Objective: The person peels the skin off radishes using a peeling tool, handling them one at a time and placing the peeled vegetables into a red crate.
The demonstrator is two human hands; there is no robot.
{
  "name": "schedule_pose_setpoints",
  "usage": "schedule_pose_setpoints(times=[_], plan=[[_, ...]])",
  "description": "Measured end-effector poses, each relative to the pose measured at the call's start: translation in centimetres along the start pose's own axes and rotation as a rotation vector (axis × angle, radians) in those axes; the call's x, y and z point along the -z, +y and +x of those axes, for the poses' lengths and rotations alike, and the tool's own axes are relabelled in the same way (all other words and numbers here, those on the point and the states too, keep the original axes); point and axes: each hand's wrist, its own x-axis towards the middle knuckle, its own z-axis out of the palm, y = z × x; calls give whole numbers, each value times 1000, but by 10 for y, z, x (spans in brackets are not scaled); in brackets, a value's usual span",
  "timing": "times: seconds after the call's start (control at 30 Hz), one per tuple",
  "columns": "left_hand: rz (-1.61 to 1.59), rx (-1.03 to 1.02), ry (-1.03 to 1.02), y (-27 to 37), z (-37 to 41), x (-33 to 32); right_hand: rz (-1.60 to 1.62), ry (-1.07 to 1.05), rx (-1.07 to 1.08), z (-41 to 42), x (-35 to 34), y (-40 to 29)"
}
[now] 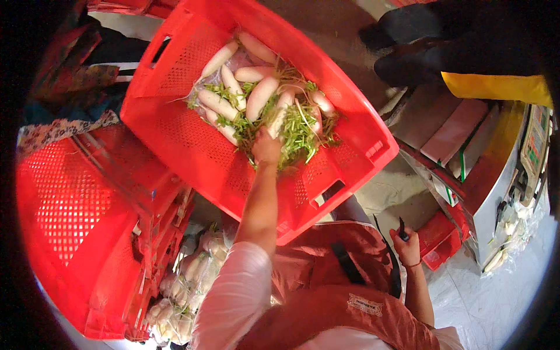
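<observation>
Inside a large red plastic crate (175, 127), my left hand (267, 148) grips one white radish (277, 120) near its lower end; the fingers are partly hidden. Several more white radishes (262, 98) lie around it, with cut green leaf stems (297, 135) among and over them. Down at my right side, outside the crate, my right hand (407, 248) is closed around a small black tool (403, 231). Its pointed end sticks up past the fingers; whether it is a knife cannot be made out.
Stacked red crates (74, 197) stand at left, beside bagged pale vegetables (188, 280) low down. On the right is a metal-sided stand (494, 218) with a scale (536, 144) and a plastic bag (516, 232). A person's dark shoes (398, 30) show at upper right.
</observation>
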Motion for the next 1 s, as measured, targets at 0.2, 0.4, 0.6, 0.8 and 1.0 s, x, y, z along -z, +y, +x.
schedule_pose_setpoints(times=[0.2,0.4,0.6,0.8,1.0], plan=[[-479,-250,287,-26,-117,152,-47,-110,242,-21,11,-47],[-1009,-382,499,16,-286,338,36,-197,437,-70,33,-139],[-2134,-284,-51,18,-358,396,-59,-47,852,-66,50,-156],[-1672,118,-773,49,-292,314,-248,-41,1067,-94,38,-192],[-1239,-175,-634,90,-325,331,-178,114,1180,-100,30,-221]])
